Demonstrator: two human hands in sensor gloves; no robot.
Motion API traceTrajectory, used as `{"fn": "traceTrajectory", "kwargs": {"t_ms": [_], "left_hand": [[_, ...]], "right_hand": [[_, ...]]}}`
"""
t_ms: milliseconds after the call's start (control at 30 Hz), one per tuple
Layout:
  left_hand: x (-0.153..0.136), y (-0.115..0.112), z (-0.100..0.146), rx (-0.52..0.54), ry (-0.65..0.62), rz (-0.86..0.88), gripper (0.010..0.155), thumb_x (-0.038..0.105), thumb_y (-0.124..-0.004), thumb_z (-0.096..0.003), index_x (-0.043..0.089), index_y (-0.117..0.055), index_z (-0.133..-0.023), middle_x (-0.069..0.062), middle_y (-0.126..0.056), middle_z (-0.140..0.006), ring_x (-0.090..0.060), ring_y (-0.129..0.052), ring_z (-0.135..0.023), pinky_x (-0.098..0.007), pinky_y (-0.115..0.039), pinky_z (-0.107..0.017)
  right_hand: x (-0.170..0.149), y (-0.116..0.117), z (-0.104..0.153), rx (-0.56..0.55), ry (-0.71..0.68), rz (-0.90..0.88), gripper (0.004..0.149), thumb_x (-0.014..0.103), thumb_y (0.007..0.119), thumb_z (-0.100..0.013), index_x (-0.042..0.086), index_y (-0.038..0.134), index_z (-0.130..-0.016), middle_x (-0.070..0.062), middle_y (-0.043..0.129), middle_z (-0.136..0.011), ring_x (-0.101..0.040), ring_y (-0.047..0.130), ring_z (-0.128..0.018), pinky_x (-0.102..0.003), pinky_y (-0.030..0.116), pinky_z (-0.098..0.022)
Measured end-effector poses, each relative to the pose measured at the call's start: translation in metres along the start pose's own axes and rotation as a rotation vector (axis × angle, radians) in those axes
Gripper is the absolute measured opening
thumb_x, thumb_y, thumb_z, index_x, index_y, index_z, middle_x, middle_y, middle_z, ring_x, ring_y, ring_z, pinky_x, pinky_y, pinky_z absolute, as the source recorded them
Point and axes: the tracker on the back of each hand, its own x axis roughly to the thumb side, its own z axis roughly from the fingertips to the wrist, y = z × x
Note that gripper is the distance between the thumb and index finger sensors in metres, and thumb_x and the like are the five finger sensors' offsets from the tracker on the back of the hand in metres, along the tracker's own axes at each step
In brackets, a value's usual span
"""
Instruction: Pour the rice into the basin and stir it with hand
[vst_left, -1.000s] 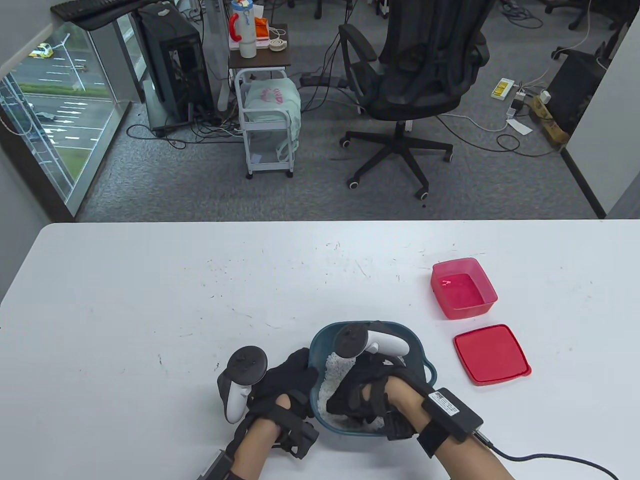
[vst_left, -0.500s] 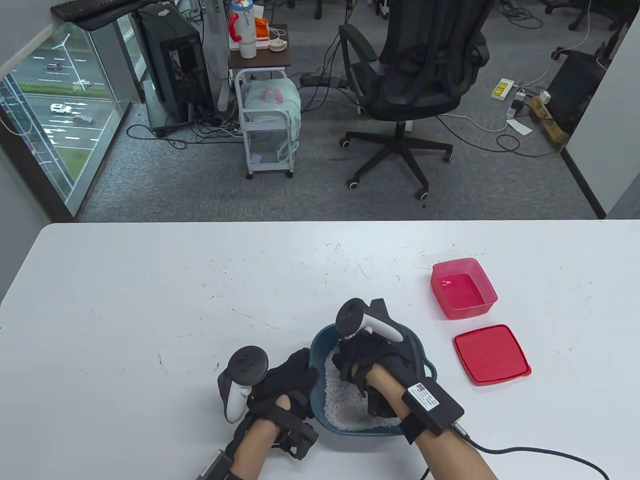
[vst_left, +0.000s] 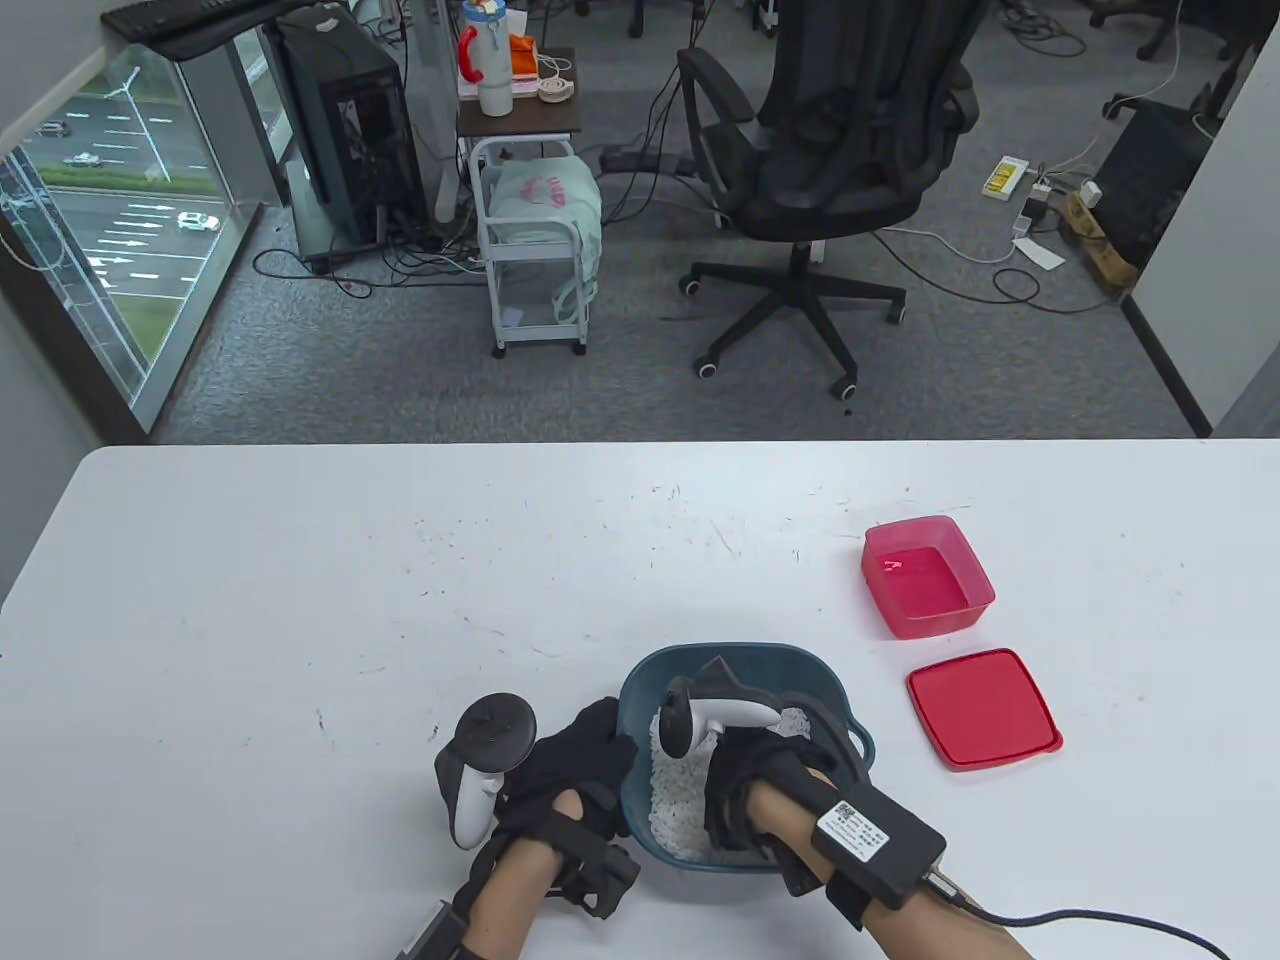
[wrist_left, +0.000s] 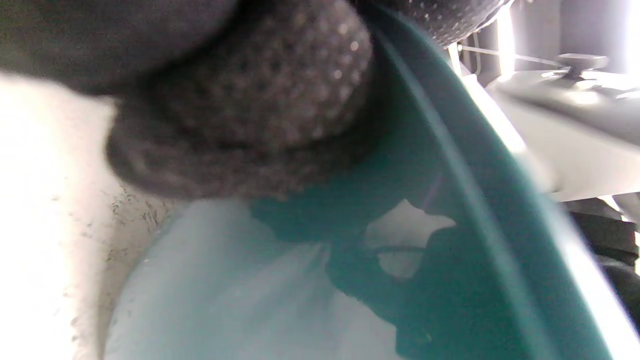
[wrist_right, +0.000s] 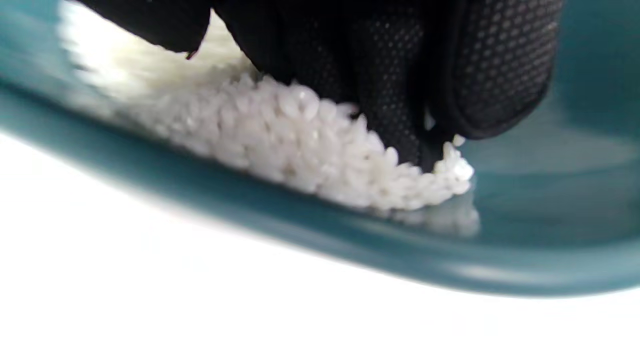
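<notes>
While the left hand (vst_left: 575, 760) grips the teal basin's (vst_left: 740, 662) near-left rim on the worktop (vst_left: 300, 600), the right hand (vst_left: 745, 790), fingers curled down into the rice (vst_left: 675, 795), has swept back from the far side, so stirring is well underway.

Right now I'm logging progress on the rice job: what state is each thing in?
red box: open, empty
red lid: off, flat on table
basin: upright, holds rice
left hand: gripping basin's rim
right hand: in basin, fingers in rice
</notes>
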Motion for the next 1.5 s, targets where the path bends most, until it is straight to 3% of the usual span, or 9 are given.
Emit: {"fn": "traceTrajectory", "kwargs": {"t_ms": [133,200,300,500,733,933,1067,1300,1500], "left_hand": [[0.0,0.0,0.0,-0.003,0.001,0.0,0.064,0.028,-0.081,-0.0484,-0.003,-0.064,-0.102,-0.034,-0.08,-0.091,-0.019,-0.11,-0.005,-0.027,-0.097,0.001],[0.0,0.0,0.0,-0.01,-0.006,-0.002,0.064,0.028,-0.081,-0.0486,-0.003,-0.064,-0.102,-0.034,-0.079,-0.092,-0.019,-0.11,-0.005,-0.027,-0.097,0.001],[0.0,0.0,-0.001,-0.026,-0.017,-0.01,0.064,0.028,-0.08,-0.0488,-0.003,-0.063,-0.103,-0.034,-0.078,-0.092,-0.02,-0.11,-0.008,-0.027,-0.097,0.0],[0.001,0.001,-0.001,-0.036,-0.028,-0.021,0.065,0.028,-0.081,-0.0487,-0.003,-0.063,-0.103,-0.034,-0.078,-0.092,-0.02,-0.11,-0.007,-0.028,-0.097,0.0],[0.001,0.001,-0.001,-0.034,-0.025,-0.019,0.064,0.028,-0.081,-0.0486,-0.003,-0.063,-0.102,-0.034,-0.079,-0.092,-0.019,-0.11,-0.007,-0.027,-0.098,0.0],[0.0,0.001,-0.001,-0.024,-0.021,-0.019,0.064,0.028,-0.08,-0.0486,-0.003,-0.064,-0.102,-0.034,-0.079,-0.092,-0.019,-0.11,-0.007,-0.027,-0.098,0.0],[0.001,0.001,-0.001,-0.021,-0.015,-0.014,0.064,0.028,-0.08,-0.0486,-0.003,-0.064,-0.102,-0.034,-0.079,-0.091,-0.019,-0.11,-0.007,-0.027,-0.098,0.0],[0.001,0.001,-0.001,-0.014,-0.01,-0.013,0.064,0.028,-0.081,-0.0485,-0.003,-0.064,-0.102,-0.034,-0.08,-0.091,-0.019,-0.11,-0.006,-0.027,-0.098,0.0],[0.001,0.001,-0.001,-0.013,-0.008,-0.015,0.064,0.028,-0.08,-0.0487,-0.002,-0.064,-0.102,-0.033,-0.08,-0.092,-0.019,-0.11,-0.008,-0.026,-0.098,0.0]], "right_hand": [[-0.002,-0.004,-0.001,0.063,-0.353,-0.294,0.067,0.042,0.076,-0.035,-0.007,0.083,-0.081,-0.031,0.096,-0.074,-0.053,0.098,-0.057,-0.062,0.083,-0.036],[-0.004,-0.005,-0.006,0.106,-0.433,-0.424,0.069,0.041,0.075,-0.036,-0.006,0.075,-0.086,-0.03,0.088,-0.082,-0.052,0.091,-0.067,-0.064,0.079,-0.042],[-0.009,-0.012,-0.016,0.101,-0.442,-0.542,0.07,0.04,0.073,-0.038,-0.005,0.066,-0.09,-0.031,0.078,-0.087,-0.051,0.083,-0.073,-0.065,0.073,-0.047],[-0.022,-0.032,-0.028,-0.062,-0.347,-0.674,0.072,0.041,0.069,-0.04,0.006,0.043,-0.097,-0.022,0.052,-0.1,-0.044,0.058,-0.089,-0.063,0.062,-0.057],[-0.03,-0.04,-0.015,-0.287,0.004,-0.405,0.067,0.041,0.07,-0.041,0.004,0.06,-0.095,-0.024,0.07,-0.094,-0.048,0.075,-0.081,-0.065,0.067,-0.052],[-0.027,-0.029,-0.009,-0.214,0.223,-0.065,0.067,0.041,0.071,-0.039,0.001,0.067,-0.093,-0.03,0.076,-0.089,-0.05,0.084,-0.073,-0.062,0.076,-0.045],[-0.018,-0.014,-0.003,-0.158,0.275,0.07,0.066,0.042,0.073,-0.038,-0.004,0.08,-0.084,-0.031,0.093,-0.074,-0.047,0.1,-0.056,-0.056,0.088,-0.032],[-0.011,-0.002,-0.005,0.006,0.084,-0.026,0.066,0.042,0.076,-0.035,-0.01,0.091,-0.071,-0.034,0.104,-0.056,-0.048,0.109,-0.036,-0.054,0.091,-0.017],[-0.008,-0.008,-0.011,0.09,-0.306,-0.283,0.066,0.042,0.076,-0.034,-0.007,0.089,-0.076,-0.032,0.101,-0.066,-0.051,0.104,-0.048,-0.058,0.09,-0.027]]}}
